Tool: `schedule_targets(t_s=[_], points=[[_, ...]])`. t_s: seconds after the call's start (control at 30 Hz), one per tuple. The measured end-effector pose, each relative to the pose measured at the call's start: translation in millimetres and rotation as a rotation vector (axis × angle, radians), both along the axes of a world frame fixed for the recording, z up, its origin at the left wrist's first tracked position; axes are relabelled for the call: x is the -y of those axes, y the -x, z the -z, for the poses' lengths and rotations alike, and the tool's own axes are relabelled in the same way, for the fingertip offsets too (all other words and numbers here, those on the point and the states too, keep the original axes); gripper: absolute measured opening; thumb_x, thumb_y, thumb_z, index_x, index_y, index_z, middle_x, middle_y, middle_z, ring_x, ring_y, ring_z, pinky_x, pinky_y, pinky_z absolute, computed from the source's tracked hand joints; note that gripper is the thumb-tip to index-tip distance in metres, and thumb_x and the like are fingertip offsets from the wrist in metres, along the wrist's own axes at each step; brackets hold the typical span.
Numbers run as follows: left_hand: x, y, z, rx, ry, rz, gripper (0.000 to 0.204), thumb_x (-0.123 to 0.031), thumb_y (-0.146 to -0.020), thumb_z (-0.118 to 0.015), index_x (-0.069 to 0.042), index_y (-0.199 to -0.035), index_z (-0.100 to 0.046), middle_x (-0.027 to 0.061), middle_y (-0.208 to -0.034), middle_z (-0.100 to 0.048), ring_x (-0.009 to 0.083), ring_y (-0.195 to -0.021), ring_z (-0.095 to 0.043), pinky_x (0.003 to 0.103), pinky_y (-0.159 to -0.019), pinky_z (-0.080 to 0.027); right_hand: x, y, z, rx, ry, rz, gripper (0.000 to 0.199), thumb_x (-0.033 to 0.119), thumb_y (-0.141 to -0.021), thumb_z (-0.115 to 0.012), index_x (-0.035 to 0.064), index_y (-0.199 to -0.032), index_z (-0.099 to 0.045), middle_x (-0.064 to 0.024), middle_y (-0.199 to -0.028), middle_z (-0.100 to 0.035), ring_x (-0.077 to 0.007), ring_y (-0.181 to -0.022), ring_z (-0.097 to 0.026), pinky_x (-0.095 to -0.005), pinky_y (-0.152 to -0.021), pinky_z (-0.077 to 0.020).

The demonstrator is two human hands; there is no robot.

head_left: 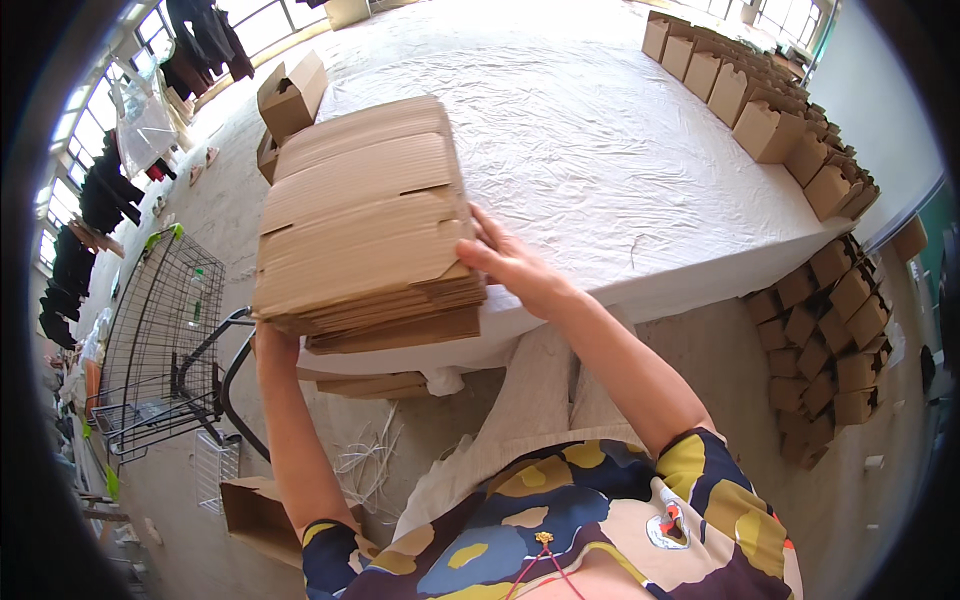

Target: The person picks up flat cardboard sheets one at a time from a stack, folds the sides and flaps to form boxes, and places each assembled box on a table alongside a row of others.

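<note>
A thick stack of flat brown cardboard box blanks (365, 215) lies at the near left edge of a table covered in white cloth (600, 140). My right hand (510, 262) presses against the stack's right side near its top sheets, fingers spread. My left hand (270, 338) reaches under the stack's near left corner and is mostly hidden by the cardboard, so its grip cannot be made out.
Folded brown boxes (770, 120) line the table's far right edge, and more are piled on the floor (830, 340) at the right. A black wire cart (160, 340) stands at the left. An open box (292, 95) sits behind the stack. White straps (370, 460) lie on the floor.
</note>
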State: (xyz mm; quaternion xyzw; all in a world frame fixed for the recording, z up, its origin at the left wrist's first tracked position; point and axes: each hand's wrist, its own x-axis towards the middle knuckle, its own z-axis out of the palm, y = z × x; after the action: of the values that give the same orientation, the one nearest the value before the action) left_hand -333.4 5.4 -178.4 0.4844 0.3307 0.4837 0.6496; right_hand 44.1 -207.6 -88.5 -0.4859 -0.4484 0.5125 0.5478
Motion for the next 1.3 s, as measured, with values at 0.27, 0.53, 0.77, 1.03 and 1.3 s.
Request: schedule_targets(t_s=[0.27,0.53,0.77,1.03,1.3], points=[[12.3,36.5,-33.0,0.054,0.085,-0.193,0.052,-0.035,-0.104,-0.058,-0.008,-0.147,-0.045,0.0082,-0.146,-0.054,0.0248,-0.130,-0.056,0.043,-0.107,-0.050,-55.1,47.0,9.2,0.132,-0.050,-0.008,0.125,0.075,-0.079,-0.072,0.0013,-0.163,-0.016,-0.0285,-0.160,-0.034,-0.0370,-0.151,-0.033,-0.0449,-0.122,-0.0281],[20.3,72.3,-31.1,-0.703,-0.521,-0.424,0.059,-0.040,-0.104,-0.060,-0.008,-0.150,-0.043,0.0123,-0.146,-0.055,0.0289,-0.132,-0.054,0.047,-0.109,-0.045,-5.6,-45.9,31.9,0.266,-0.223,0.423,0.044,0.037,-0.105,-0.059,0.0008,-0.127,-0.071,-0.0137,-0.124,-0.073,-0.0217,-0.116,-0.066,-0.0347,-0.102,-0.0503],[69.8,75.5,-51.4,0.003,-0.075,-0.373,0.054,-0.044,-0.105,-0.059,-0.002,-0.138,-0.056,0.0111,-0.132,-0.063,0.0255,-0.125,-0.058,0.040,-0.106,-0.048,71.1,-144.6,72.4,0.946,-0.033,0.925,0.030,0.019,-0.095,-0.068,-0.0037,-0.114,-0.073,-0.0216,-0.115,-0.073,-0.0358,-0.108,-0.068,-0.0437,-0.097,-0.0514],[105.4,50.3,-71.5,0.027,-0.172,-0.400,0.032,-0.023,-0.108,-0.056,-0.001,-0.130,-0.061,0.0114,-0.129,-0.065,0.0238,-0.121,-0.061,0.038,-0.104,-0.050,56.9,87.4,60.9,0.821,-0.526,0.235,0.009,0.003,-0.084,-0.068,-0.0007,-0.092,-0.067,-0.0191,-0.092,-0.067,-0.0360,-0.098,-0.067,-0.0468,-0.097,-0.0514],[129.9,48.8,-102.7,-0.136,-0.330,-0.452,0.023,-0.019,-0.108,-0.054,-0.005,-0.125,-0.063,0.0090,-0.125,-0.068,0.0189,-0.117,-0.064,0.034,-0.102,-0.051,70.1,-33.7,53.2,1.049,-0.417,0.817,0.015,0.002,-0.088,-0.063,-0.0023,-0.100,-0.073,-0.0182,-0.112,-0.072,-0.0358,-0.106,-0.067,-0.0426,-0.090,-0.0566]])
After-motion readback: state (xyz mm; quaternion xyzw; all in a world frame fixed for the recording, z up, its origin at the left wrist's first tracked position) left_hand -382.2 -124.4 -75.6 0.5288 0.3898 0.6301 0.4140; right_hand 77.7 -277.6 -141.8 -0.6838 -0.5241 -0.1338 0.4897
